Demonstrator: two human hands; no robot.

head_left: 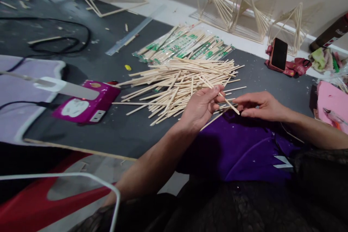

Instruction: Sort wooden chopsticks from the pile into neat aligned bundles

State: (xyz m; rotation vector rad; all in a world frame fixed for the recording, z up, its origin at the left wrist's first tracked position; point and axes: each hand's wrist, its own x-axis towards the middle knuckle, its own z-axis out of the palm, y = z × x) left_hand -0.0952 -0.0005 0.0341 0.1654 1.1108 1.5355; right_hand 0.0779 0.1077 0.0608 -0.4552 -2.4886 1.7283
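My left hand [202,105] is closed on a thin wooden stick [230,106] that slants down to the right over the table edge. Close to the stick's lower end is my right hand [259,106], its thumb and fingers apart, with nothing visible between them. Beneath and behind my left hand lies a loose pile of wooden sticks [174,87]. Packets of wrapped chopsticks [182,43] with green print lie just behind the pile. Purple cloth [244,145] covers my lap below both hands.
A magenta power box [87,103] with cables sits left of the pile. A clear ruler [134,30] lies behind it. Stick structures [248,16] stand along the wall. At the right are a phone [279,55], a dark bottle [330,32] and pink material [331,103].
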